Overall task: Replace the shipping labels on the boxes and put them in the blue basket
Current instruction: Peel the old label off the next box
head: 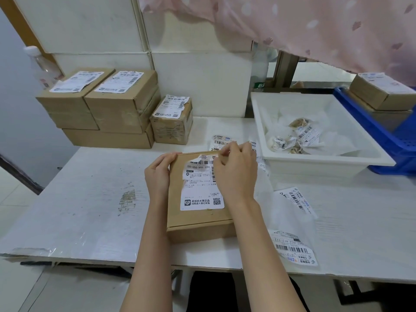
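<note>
Now my left hand (157, 174) grips the box (198, 212) near the table's (90, 199) front edge; my right hand (234, 170) pinches its label's (200, 190) torn top.

White table (94, 199) with scuffed surface; white tray (281, 161) holding crumpled paper scraps; pink patterned cloth (315, 23) hanging above; clear plastic bottle (41, 66) at far left.

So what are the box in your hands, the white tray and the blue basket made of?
The box looks like plain brown cardboard: matte, with folded flap edges and a paper label partly peeled. The white tray seems to be smooth moulded plastic with a rolled rim. The blue basket looks like harder plastic, perforated low on its wall.
</note>
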Demonstrator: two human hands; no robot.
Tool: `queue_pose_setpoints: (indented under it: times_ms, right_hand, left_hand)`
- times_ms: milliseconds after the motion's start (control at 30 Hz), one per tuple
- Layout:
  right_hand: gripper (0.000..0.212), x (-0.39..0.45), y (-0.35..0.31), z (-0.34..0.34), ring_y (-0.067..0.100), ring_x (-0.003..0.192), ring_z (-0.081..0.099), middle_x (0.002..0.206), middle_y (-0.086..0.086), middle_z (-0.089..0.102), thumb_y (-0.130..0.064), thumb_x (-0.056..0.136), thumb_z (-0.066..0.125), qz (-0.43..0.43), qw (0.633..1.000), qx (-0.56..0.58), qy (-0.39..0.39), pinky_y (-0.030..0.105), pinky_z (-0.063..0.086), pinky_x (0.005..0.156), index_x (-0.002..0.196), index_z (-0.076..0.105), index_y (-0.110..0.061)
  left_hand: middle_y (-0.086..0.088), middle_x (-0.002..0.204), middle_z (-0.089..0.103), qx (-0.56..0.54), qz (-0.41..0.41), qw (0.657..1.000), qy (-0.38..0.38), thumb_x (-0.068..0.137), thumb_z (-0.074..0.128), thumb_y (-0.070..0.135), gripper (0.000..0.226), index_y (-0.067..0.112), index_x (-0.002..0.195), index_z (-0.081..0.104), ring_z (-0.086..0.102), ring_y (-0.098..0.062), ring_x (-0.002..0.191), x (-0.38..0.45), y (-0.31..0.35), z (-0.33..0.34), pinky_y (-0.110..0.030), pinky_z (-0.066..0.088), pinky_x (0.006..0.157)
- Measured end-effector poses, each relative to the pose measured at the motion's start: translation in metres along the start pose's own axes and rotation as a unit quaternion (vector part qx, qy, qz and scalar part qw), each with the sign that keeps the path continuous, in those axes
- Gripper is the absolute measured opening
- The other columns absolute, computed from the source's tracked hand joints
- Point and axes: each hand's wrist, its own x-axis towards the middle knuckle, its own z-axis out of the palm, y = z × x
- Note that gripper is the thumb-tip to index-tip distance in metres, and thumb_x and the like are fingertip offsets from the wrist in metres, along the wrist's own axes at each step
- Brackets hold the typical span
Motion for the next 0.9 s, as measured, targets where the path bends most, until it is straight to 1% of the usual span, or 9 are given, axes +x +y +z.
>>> queue_pose_setpoints:
  times_ms: [133,267,333,400,467,533,667,767,900]
  right_hand:
    - [0.012,0.0009,-0.0013,0.0035,0.024,0.103,0.046,0.110,0.005,0.050,-0.017,0.096,0.052,-0.049,0.997,-0.053,-0.017,0.033,0.036,0.088,0.098,0.062,-0.010]
    - [0.005,-0.0023,-0.0063,0.0015,0.022,0.092,0.047,0.098,0.001,0.051,-0.012,0.088,0.061,-0.114,0.993,0.021,0.010,0.037,0.039,0.084,0.085,0.059,-0.011]
    - [0.007,-0.0023,-0.0073,-0.0024,0.020,0.086,0.051,0.090,-0.004,0.050,-0.010,0.085,0.062,-0.093,0.993,0.064,0.029,0.039,0.042,0.082,0.091,0.062,-0.014]
    - [0.022,-0.0019,-0.0069,-0.0052,0.019,0.081,0.054,0.077,-0.012,0.044,-0.009,0.086,0.059,-0.064,0.995,0.078,0.007,0.039,0.043,0.083,0.105,0.060,-0.020]
    - [0.015,-0.0031,-0.0053,-0.0041,0.019,0.085,0.055,0.070,-0.013,0.044,-0.016,0.088,0.057,-0.034,0.998,0.044,-0.017,0.038,0.039,0.087,0.101,0.059,-0.022]
    - [0.006,-0.0048,-0.0044,-0.0015,0.019,0.092,0.052,0.082,-0.011,0.055,-0.028,0.089,0.057,-0.010,1.000,0.002,-0.009,0.033,0.033,0.085,0.092,0.056,-0.022]
    - [0.026,-0.0048,-0.0020,0.0009,0.022,0.101,0.049,0.107,0.000,0.052,-0.034,0.086,0.060,0.029,0.998,-0.051,-0.016,0.035,0.035,0.087,0.102,0.053,-0.015]
    - [0.021,-0.0037,-0.0017,-0.0011,0.025,0.102,0.049,0.109,0.004,0.051,-0.027,0.089,0.056,0.040,0.998,-0.049,-0.008,0.037,0.038,0.087,0.103,0.056,-0.010]
    - [0.015,-0.0051,-0.0040,0.0016,0.024,0.101,0.046,0.105,0.003,0.051,-0.021,0.092,0.050,-0.011,0.998,-0.058,-0.025,0.034,0.031,0.087,0.092,0.063,-0.013]
  left_hand:
    - [0.000,0.085,0.072,-0.002,-0.002,1.000,0.001,0.092,0.057,0.007,0.018,0.003,0.092,0.075,0.062,0.004,0.068,0.0009,-0.0007,-0.0004,-0.009,0.044,0.059]
    - [-0.001,0.085,0.072,-0.007,0.001,1.000,0.003,0.092,0.058,0.007,0.018,0.002,0.093,0.075,0.061,0.004,0.064,-0.0006,-0.0005,0.0004,-0.008,0.043,0.057]
    - [-0.001,0.085,0.071,-0.007,0.001,1.000,0.002,0.093,0.058,0.007,0.018,0.002,0.093,0.074,0.060,0.005,0.063,-0.0004,0.0002,0.0010,-0.008,0.043,0.057]
    - [0.000,0.085,0.071,-0.001,0.003,1.000,0.003,0.093,0.057,0.008,0.018,0.003,0.094,0.074,0.060,0.006,0.064,-0.0002,0.0000,0.0008,-0.008,0.043,0.057]
    - [0.002,0.083,0.071,-0.004,0.001,1.000,0.005,0.092,0.057,0.007,0.017,0.005,0.091,0.074,0.061,0.004,0.065,-0.0011,0.0007,0.0009,-0.007,0.042,0.057]
    - [0.002,0.083,0.071,-0.009,-0.001,1.000,0.006,0.092,0.058,0.007,0.017,0.005,0.090,0.074,0.061,0.004,0.065,-0.0019,0.0019,0.0013,-0.008,0.043,0.057]
    - [0.001,0.084,0.072,-0.009,-0.006,1.000,0.004,0.092,0.058,0.008,0.018,0.004,0.092,0.075,0.062,0.004,0.065,-0.0022,0.0016,0.0009,-0.008,0.044,0.057]
    - [0.002,0.083,0.072,-0.012,-0.009,1.000,0.004,0.092,0.058,0.008,0.018,0.004,0.092,0.075,0.062,0.004,0.066,-0.0018,0.0012,0.0004,-0.008,0.044,0.058]
    - [0.000,0.086,0.071,-0.008,-0.005,1.000,0.004,0.092,0.057,0.007,0.018,0.002,0.094,0.075,0.060,0.006,0.064,-0.0020,0.0017,0.0007,-0.007,0.043,0.057]
